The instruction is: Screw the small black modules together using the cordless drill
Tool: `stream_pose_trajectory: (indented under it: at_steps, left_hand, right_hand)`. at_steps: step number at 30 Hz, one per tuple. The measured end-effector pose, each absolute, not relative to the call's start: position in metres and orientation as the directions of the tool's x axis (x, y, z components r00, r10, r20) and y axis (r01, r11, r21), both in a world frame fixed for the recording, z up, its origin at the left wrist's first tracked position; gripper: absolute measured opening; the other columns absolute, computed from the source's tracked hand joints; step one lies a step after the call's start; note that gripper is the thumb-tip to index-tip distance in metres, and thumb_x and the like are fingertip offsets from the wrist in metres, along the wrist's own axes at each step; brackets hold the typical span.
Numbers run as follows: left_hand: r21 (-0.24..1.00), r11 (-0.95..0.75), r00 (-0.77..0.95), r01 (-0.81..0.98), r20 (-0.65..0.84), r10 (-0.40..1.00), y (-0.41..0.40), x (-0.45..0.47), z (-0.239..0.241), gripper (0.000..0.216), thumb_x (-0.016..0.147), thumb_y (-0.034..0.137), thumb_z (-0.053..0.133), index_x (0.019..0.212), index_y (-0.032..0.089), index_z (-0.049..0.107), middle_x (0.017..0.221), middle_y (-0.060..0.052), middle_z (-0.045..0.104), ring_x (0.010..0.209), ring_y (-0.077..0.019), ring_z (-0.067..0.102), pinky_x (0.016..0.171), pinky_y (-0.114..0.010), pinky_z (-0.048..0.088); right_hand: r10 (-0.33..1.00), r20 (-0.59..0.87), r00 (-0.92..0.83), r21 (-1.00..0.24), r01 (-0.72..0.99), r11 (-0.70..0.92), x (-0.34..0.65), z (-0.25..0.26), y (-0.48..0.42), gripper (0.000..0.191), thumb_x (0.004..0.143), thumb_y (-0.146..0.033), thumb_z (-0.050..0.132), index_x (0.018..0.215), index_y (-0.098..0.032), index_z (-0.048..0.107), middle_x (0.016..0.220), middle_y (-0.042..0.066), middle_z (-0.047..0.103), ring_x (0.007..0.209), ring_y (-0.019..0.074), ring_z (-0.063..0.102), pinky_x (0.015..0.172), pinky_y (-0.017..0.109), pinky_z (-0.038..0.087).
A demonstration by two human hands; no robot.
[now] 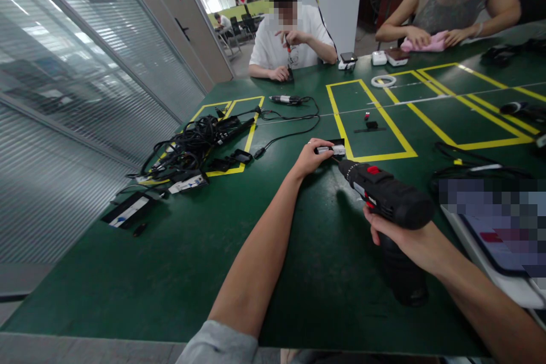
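Note:
My left hand reaches out over the green table and grips a small black block with a white label, pressing it down at the edge of a yellow-taped square. My right hand is wrapped round the grip of a black cordless drill with red buttons. The drill's nose points at the small block and nearly touches it.
A tangle of black cables and power adapters lies at the left. Small parts sit in the yellow square, a tape roll beyond. A device with a screen is at my right. Two other people work at the far side.

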State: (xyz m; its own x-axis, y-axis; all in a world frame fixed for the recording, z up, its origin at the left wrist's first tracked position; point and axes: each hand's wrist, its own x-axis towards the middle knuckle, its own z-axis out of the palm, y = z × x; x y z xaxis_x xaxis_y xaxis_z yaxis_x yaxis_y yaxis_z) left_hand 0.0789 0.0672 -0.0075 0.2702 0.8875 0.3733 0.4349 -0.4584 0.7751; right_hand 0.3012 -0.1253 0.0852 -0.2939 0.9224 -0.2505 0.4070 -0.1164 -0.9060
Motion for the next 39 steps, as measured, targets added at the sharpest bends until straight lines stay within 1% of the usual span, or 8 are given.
stream_pose_trajectory:
  at_steps: [5,10,14,18,21,25,36,39]
  left_hand:
    - [0.774,-0.477,0.281,0.415,0.390,0.877,0.0668,0.0786,-0.0082,0.025,0.080,0.030,0.065,0.102,0.019,0.069,0.104,-0.007,0.063,0.103,-0.0185,0.056,0.096,-0.032,0.042]
    - [0.773,-0.476,0.268,0.419,0.396,0.878,0.0664,0.0795,-0.0083,0.023,0.081,0.030,0.063,0.100,0.019,0.070,0.104,-0.007,0.063,0.103,-0.0184,0.056,0.096,-0.032,0.042]
    - [0.772,-0.479,0.261,0.418,0.403,0.877,0.0672,0.0805,-0.0091,0.022,0.081,0.029,0.063,0.099,0.019,0.070,0.103,-0.007,0.063,0.102,-0.0183,0.056,0.096,-0.033,0.042]
    - [0.779,-0.471,0.252,0.415,0.399,0.882,0.0678,0.0808,-0.0094,0.021,0.080,0.028,0.064,0.098,0.019,0.070,0.101,-0.007,0.063,0.101,-0.0183,0.056,0.095,-0.033,0.042]
    - [0.783,-0.470,0.252,0.407,0.398,0.882,0.0675,0.0809,-0.0089,0.020,0.080,0.028,0.064,0.097,0.018,0.070,0.102,-0.007,0.063,0.101,-0.0183,0.057,0.094,-0.033,0.042]
    - [0.784,-0.465,0.254,0.411,0.391,0.885,0.0669,0.0813,-0.0077,0.020,0.080,0.027,0.064,0.097,0.018,0.070,0.102,-0.007,0.063,0.101,-0.0185,0.056,0.095,-0.033,0.042]
    - [0.780,-0.475,0.263,0.408,0.398,0.879,0.0678,0.0800,-0.0090,0.021,0.080,0.028,0.064,0.098,0.018,0.070,0.101,-0.006,0.064,0.101,-0.0185,0.056,0.094,-0.032,0.042]
    - [0.771,-0.478,0.264,0.420,0.400,0.878,0.0691,0.0798,-0.0109,0.021,0.080,0.029,0.063,0.098,0.018,0.070,0.101,-0.006,0.064,0.102,-0.0185,0.056,0.095,-0.032,0.042]
  right_hand:
    - [0.916,-0.253,-0.312,-0.915,0.385,-0.121,0.3023,0.0826,-0.1256,0.020,0.086,-0.034,0.054,0.072,-0.021,0.059,0.061,0.000,0.062,0.064,0.0184,0.060,0.073,0.034,0.045]
    - [0.922,-0.260,-0.286,-0.892,0.436,-0.116,0.3010,0.0849,-0.1256,0.028,0.086,-0.038,0.054,0.063,-0.022,0.057,0.062,0.001,0.063,0.065,0.0189,0.061,0.071,0.034,0.045]
    - [0.928,-0.251,-0.275,-0.894,0.434,-0.112,0.3003,0.0859,-0.1264,0.024,0.085,-0.037,0.055,0.066,-0.022,0.058,0.062,0.001,0.064,0.066,0.0198,0.062,0.071,0.034,0.046]
    - [0.931,-0.241,-0.275,-0.902,0.418,-0.110,0.3003,0.0866,-0.1274,0.020,0.083,-0.033,0.056,0.067,-0.022,0.059,0.060,0.000,0.062,0.062,0.0184,0.061,0.067,0.033,0.048]
    - [0.933,-0.236,-0.272,-0.902,0.419,-0.105,0.3002,0.0869,-0.1272,0.022,0.084,-0.033,0.055,0.065,-0.023,0.058,0.059,0.000,0.061,0.060,0.0174,0.060,0.066,0.032,0.047]
    - [0.927,-0.267,-0.263,-0.897,0.419,-0.139,0.3001,0.0873,-0.1267,0.020,0.083,-0.031,0.056,0.064,-0.023,0.057,0.061,0.000,0.062,0.062,0.0180,0.060,0.066,0.033,0.047]
    - [0.921,-0.281,-0.269,-0.888,0.436,-0.143,0.3012,0.0848,-0.1261,0.021,0.084,-0.033,0.055,0.065,-0.022,0.057,0.062,-0.001,0.062,0.063,0.0175,0.059,0.069,0.033,0.045]
    - [0.923,-0.266,-0.279,-0.897,0.422,-0.132,0.3019,0.0832,-0.1264,0.020,0.085,-0.035,0.054,0.070,-0.022,0.058,0.062,-0.001,0.061,0.064,0.0179,0.059,0.070,0.033,0.045]
